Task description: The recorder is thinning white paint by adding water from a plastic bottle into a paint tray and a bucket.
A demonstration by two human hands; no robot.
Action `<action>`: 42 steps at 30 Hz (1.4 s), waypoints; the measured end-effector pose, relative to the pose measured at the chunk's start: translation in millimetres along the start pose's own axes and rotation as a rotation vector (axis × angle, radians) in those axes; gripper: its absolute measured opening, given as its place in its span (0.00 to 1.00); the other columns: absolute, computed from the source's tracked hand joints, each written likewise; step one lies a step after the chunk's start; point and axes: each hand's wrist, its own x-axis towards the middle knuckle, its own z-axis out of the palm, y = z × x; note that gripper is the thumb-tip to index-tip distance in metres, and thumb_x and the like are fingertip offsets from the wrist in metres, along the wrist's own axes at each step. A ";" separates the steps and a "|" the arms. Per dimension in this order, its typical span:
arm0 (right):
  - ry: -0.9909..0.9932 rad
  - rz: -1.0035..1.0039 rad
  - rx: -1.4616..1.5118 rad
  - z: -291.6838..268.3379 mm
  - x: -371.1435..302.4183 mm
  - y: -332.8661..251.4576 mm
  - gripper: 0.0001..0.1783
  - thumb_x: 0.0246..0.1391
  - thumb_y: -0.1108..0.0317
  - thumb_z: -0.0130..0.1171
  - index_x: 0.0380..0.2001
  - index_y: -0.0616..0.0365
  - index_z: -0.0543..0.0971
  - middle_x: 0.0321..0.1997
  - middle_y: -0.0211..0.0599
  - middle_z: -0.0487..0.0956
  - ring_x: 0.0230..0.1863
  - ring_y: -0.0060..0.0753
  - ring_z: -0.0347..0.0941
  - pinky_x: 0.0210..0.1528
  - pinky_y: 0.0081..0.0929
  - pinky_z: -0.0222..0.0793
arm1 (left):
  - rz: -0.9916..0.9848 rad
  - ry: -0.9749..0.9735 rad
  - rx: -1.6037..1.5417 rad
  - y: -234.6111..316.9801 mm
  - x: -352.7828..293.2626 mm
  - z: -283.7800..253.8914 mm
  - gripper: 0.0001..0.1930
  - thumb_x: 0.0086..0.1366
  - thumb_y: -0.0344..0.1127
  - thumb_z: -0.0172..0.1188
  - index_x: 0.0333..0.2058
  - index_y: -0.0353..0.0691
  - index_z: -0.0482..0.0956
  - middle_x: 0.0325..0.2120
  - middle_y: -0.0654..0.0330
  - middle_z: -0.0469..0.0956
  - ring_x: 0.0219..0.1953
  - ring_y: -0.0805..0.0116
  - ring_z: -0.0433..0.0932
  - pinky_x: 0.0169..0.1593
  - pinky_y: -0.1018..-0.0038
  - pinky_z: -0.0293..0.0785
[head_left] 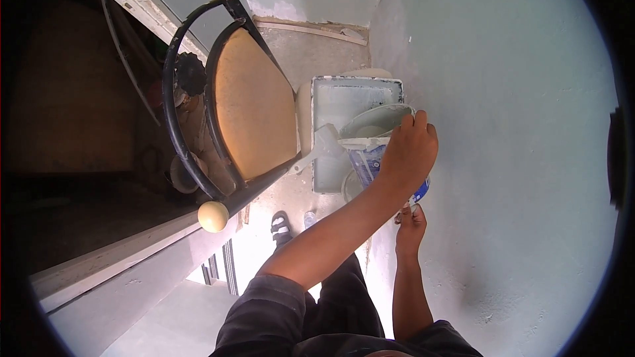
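Note:
A paint bucket (367, 158) with a blue and white label is tilted over a rectangular, paint-smeared tray (319, 99). Pale paint shows inside its mouth. My left hand (410, 149) reaches across with its fingers curled over the rim on the wall side. Lower down, my right hand (411, 225) is closed at the bucket's bottom edge, its fingertips partly hidden. A whitish, paint-coated scraper (321, 149) lies across the tray's left edge, beside the bucket's mouth.
A pale green wall (516, 145) rises close on my right. To the left stands a black metal frame (170, 92) with a tan panel (251, 106) and yellow round knobs. My sandalled foot (280, 223) is near a clear cup (309, 218) on the floor.

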 end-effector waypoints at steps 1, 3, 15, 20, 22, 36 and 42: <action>0.007 -0.016 -0.008 2.8 0.1 -1.8 0.15 0.65 0.60 0.58 0.27 0.55 0.72 0.20 0.21 0.69 0.24 0.13 0.61 0.30 0.18 0.59 | 0.014 -0.006 0.020 -2.4 0.3 2.1 0.04 0.51 0.24 0.58 0.28 0.31 0.75 0.35 0.51 0.70 0.39 0.59 0.73 0.41 0.70 0.77; 0.012 -0.018 0.004 6.4 2.8 -4.9 0.15 0.65 0.60 0.58 0.27 0.55 0.72 0.20 0.21 0.69 0.24 0.13 0.60 0.30 0.18 0.58 | 0.031 -0.008 0.037 -5.5 1.8 5.4 0.04 0.51 0.24 0.58 0.28 0.31 0.76 0.35 0.51 0.70 0.39 0.59 0.73 0.41 0.70 0.77; 0.014 -0.068 -0.031 7.8 16.7 -14.5 0.17 0.64 0.60 0.59 0.23 0.54 0.69 0.19 0.20 0.67 0.23 0.12 0.57 0.28 0.17 0.55 | 0.030 0.012 0.019 -15.4 9.8 14.0 0.06 0.51 0.24 0.59 0.30 0.31 0.77 0.36 0.51 0.71 0.39 0.59 0.73 0.42 0.71 0.76; 0.020 -0.078 -0.060 5.8 20.9 -16.2 0.18 0.64 0.60 0.59 0.23 0.53 0.69 0.19 0.21 0.67 0.23 0.12 0.58 0.28 0.16 0.55 | 0.020 0.009 -0.011 -14.3 13.4 15.3 0.06 0.52 0.24 0.58 0.30 0.31 0.76 0.37 0.51 0.71 0.40 0.59 0.73 0.42 0.69 0.77; 0.036 -0.078 -0.069 5.3 22.4 -17.1 0.18 0.64 0.59 0.59 0.23 0.53 0.69 0.19 0.21 0.67 0.23 0.12 0.58 0.28 0.16 0.55 | 0.017 0.016 -0.011 -14.5 14.8 15.2 0.06 0.52 0.24 0.58 0.31 0.31 0.76 0.37 0.51 0.71 0.40 0.59 0.73 0.42 0.69 0.77; 0.053 -0.141 -0.123 -10.2 34.8 -9.1 0.18 0.63 0.58 0.60 0.24 0.54 0.69 0.19 0.22 0.67 0.23 0.12 0.59 0.29 0.16 0.57 | 0.039 0.066 -0.059 -5.4 18.2 17.4 0.06 0.52 0.23 0.57 0.31 0.30 0.76 0.35 0.51 0.70 0.40 0.59 0.72 0.42 0.69 0.75; 0.053 -0.160 -0.140 -6.5 33.8 -12.5 0.17 0.64 0.59 0.59 0.24 0.54 0.69 0.20 0.22 0.69 0.24 0.12 0.60 0.29 0.16 0.58 | 0.050 0.141 0.009 -6.1 17.8 22.2 0.03 0.49 0.25 0.61 0.25 0.35 0.76 0.33 0.54 0.70 0.38 0.62 0.71 0.39 0.73 0.76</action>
